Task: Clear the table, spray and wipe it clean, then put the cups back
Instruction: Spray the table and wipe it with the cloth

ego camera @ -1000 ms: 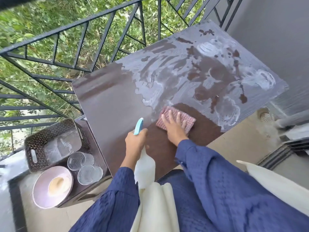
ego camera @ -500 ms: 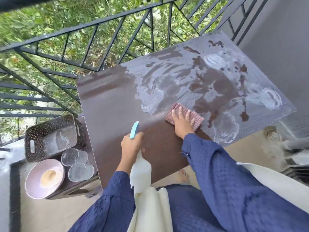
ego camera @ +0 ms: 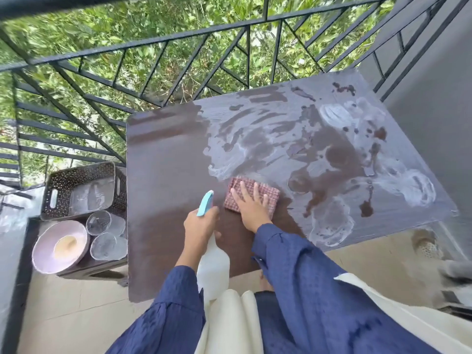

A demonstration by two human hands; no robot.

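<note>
The dark brown table [ego camera: 166, 175] is dusty grey with white smears over its far and right part; the near left part is wiped dark. My right hand [ego camera: 251, 206] presses flat on a pink checked cloth [ego camera: 258, 191] near the table's middle. My left hand [ego camera: 200, 226] grips a white spray bottle [ego camera: 213, 267] with a light blue nozzle, held over the near edge. Two clear glass cups [ego camera: 98, 222] [ego camera: 103, 246] stand on a low stool to the left of the table.
On the stool [ego camera: 102, 270] also sit a pale pink bowl [ego camera: 60, 247] and a dark perforated basket [ego camera: 81, 190]. A black metal railing [ego camera: 153, 47] runs behind the table, a grey wall [ego camera: 434, 98] to the right. A floor drain [ego camera: 427, 247] lies at the right.
My right hand has slid the cloth away from me and slightly left across the table, widening the wiped patch. My left hand keeps holding the spray bottle.
</note>
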